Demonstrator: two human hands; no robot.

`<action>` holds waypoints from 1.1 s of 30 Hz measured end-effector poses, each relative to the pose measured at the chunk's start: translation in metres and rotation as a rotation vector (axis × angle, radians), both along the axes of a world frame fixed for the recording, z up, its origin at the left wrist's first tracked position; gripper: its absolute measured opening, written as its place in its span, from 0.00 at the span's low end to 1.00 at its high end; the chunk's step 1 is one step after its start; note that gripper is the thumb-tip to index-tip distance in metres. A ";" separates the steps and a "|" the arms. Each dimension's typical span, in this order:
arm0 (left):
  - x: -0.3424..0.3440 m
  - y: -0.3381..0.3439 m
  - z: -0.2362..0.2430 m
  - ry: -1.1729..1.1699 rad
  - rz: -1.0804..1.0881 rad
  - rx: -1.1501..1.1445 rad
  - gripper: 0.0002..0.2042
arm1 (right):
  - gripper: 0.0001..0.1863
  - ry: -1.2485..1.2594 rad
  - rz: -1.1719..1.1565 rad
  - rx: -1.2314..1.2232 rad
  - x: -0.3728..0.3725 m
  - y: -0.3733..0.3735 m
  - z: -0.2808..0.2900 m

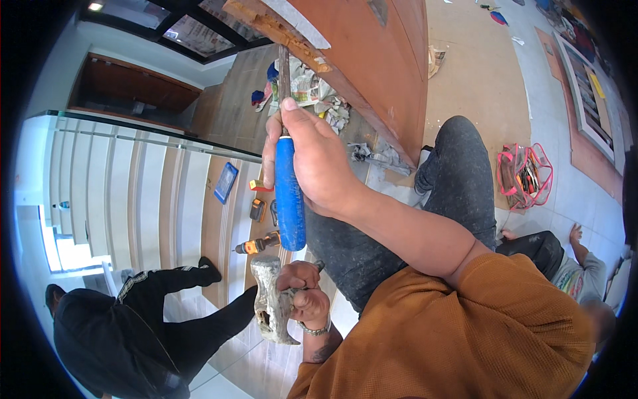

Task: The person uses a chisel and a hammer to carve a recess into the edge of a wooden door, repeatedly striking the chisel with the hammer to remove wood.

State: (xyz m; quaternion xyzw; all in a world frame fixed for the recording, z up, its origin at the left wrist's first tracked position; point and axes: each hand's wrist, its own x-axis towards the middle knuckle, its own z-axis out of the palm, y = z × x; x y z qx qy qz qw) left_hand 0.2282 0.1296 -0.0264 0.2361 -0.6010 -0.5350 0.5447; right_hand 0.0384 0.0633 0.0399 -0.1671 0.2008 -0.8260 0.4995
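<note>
My right hand is closed on a chisel with a blue handle. Its rusty blade reaches up to the gouged, splintered edge of an orange-brown wooden door; whether the tip touches is unclear. Below, my left hand grips a worn claw hammer, its pale, crusted head turned toward the left, a little under the chisel's butt. My legs in dark trousers are bent beside the door.
Steps behind a glass panel hold a drill, battery and blue case. A person in black is lower left, another person at right. A tool bag, crumpled newspapers and a framed panel lie around.
</note>
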 end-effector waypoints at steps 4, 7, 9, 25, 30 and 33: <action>-0.005 -0.004 -0.015 -0.105 0.054 -0.223 0.24 | 0.23 -0.040 0.010 -0.022 0.004 -0.003 0.001; 0.004 -0.009 -0.036 -0.249 0.116 -0.314 0.24 | 0.23 -0.046 -0.007 -0.032 0.005 -0.007 0.000; 0.003 -0.008 -0.037 -0.281 0.022 -0.161 0.24 | 0.23 -0.072 -0.042 0.012 0.003 -0.010 0.000; -0.008 0.000 0.001 0.007 0.068 -0.264 0.26 | 0.22 -0.116 0.036 -0.037 -0.002 0.001 0.008; -0.011 0.000 0.002 0.000 0.012 -0.323 0.25 | 0.22 -0.134 0.070 -0.010 -0.006 0.008 0.010; -0.013 0.002 0.004 0.002 -0.053 -0.348 0.25 | 0.22 -0.140 0.102 -0.004 -0.008 0.010 0.012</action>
